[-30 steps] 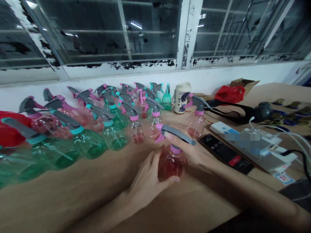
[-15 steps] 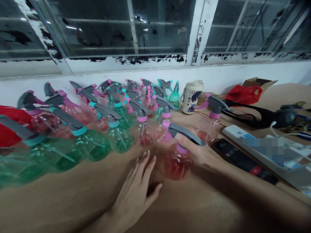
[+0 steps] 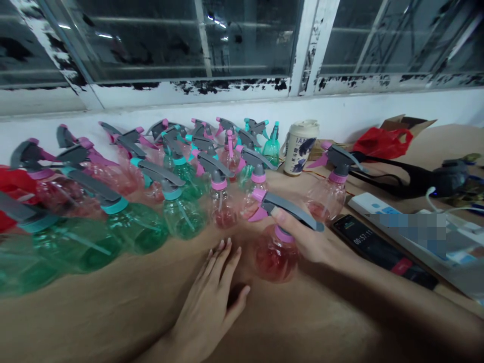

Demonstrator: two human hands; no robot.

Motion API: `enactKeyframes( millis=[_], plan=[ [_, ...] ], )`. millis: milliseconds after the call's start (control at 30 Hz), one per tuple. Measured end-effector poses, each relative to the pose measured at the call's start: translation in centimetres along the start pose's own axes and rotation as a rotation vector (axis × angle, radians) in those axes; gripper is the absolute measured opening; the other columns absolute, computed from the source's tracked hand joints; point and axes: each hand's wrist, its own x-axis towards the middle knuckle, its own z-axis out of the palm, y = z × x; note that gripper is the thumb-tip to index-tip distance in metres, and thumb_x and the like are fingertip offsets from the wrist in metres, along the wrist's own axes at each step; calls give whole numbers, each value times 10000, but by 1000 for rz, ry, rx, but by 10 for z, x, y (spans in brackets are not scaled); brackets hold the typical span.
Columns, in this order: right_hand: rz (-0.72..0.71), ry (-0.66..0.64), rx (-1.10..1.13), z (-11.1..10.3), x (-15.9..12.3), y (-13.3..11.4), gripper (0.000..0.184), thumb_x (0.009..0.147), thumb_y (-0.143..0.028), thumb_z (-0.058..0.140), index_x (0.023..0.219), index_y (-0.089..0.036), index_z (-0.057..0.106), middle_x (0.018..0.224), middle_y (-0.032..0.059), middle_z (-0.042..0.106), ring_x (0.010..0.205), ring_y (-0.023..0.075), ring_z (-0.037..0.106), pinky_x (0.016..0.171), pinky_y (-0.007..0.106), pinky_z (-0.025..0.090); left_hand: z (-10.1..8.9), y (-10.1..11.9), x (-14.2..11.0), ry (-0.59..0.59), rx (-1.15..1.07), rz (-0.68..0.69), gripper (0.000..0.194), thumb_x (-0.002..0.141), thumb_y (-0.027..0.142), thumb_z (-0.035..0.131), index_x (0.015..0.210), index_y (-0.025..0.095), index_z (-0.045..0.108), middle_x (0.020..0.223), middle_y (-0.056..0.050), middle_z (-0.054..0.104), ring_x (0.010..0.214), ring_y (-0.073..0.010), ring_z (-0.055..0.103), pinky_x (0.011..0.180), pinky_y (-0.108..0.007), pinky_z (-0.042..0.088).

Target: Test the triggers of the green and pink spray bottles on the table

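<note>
A spray bottle point(image 3: 278, 257) with a clear pinkish-red body, pink collar and grey-and-pink trigger head stands on the brown table point(image 3: 113, 317). My right hand point(image 3: 306, 234) is closed around its neck just under the spray head; some of its fingers are hidden behind the bottle. To the left of that bottle, my left hand point(image 3: 214, 287) lies palm down near the table top, fingers stretched and thumb apart, with nothing in it. Just beyond my hands are a pink-collared spray bottle point(image 3: 223, 204) and a green spray bottle point(image 3: 183, 214).
Several more green and pink spray bottles crowd the left and back, before the windowed wall. A lidded paper cup point(image 3: 300, 148) stands behind. On the right are another pink spray bottle point(image 3: 328, 189), a phone point(image 3: 378, 247) showing a timer, a white box point(image 3: 385, 217) and a black strap point(image 3: 393, 184).
The view has shifted slightly, and the phone's timer has advanced by one second. My right hand stays on the pink bottle's neck, and my left hand still lies open beside it.
</note>
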Motion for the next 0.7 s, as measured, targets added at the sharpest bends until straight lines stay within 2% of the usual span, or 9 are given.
enactKeyframes(
  millis=[133, 300, 500, 600, 700],
  plan=[
    [76, -17, 206, 3, -3, 5, 406, 821, -589, 527, 936, -258, 733, 768, 17, 719, 705, 202, 656, 637, 344, 568, 0, -1, 0, -21, 1, 21, 547, 935, 392, 458, 1402, 125, 358, 1468, -164, 367, 1342, -305, 349, 1038, -504, 370],
    [49, -35, 229, 4, -3, 7, 281, 872, -448, 524, 946, -269, 726, 799, 9, 728, 768, 185, 665, 744, 340, 552, -2, 0, 2, -58, -15, 19, 497, 935, 393, 463, 1360, 136, 441, 1452, -150, 397, 1351, -312, 329, 1038, -517, 367],
    [81, -15, 246, 3, -3, 4, 264, 840, -431, 581, 989, -261, 718, 826, 3, 733, 782, 181, 649, 755, 329, 535, -2, 0, 3, -49, 6, 33, 475, 928, 389, 480, 1329, 133, 479, 1439, -155, 415, 1345, -315, 339, 1034, -512, 375],
    [104, -45, 280, 3, -3, 4, 270, 850, -428, 579, 1016, -261, 714, 848, 6, 728, 678, 161, 620, 767, 338, 524, -2, 0, 3, -50, 14, 35, 483, 924, 395, 492, 1329, 133, 476, 1440, -156, 414, 1344, -314, 340, 1034, -512, 376],
    [121, -72, 309, 4, -3, 7, 247, 860, -411, 577, 1004, -263, 714, 739, -11, 693, 549, 135, 555, 727, 339, 518, -2, 0, 3, -55, 25, 35, 484, 922, 389, 501, 1332, 133, 471, 1445, -160, 404, 1342, -313, 344, 1036, -512, 375]
  ],
)
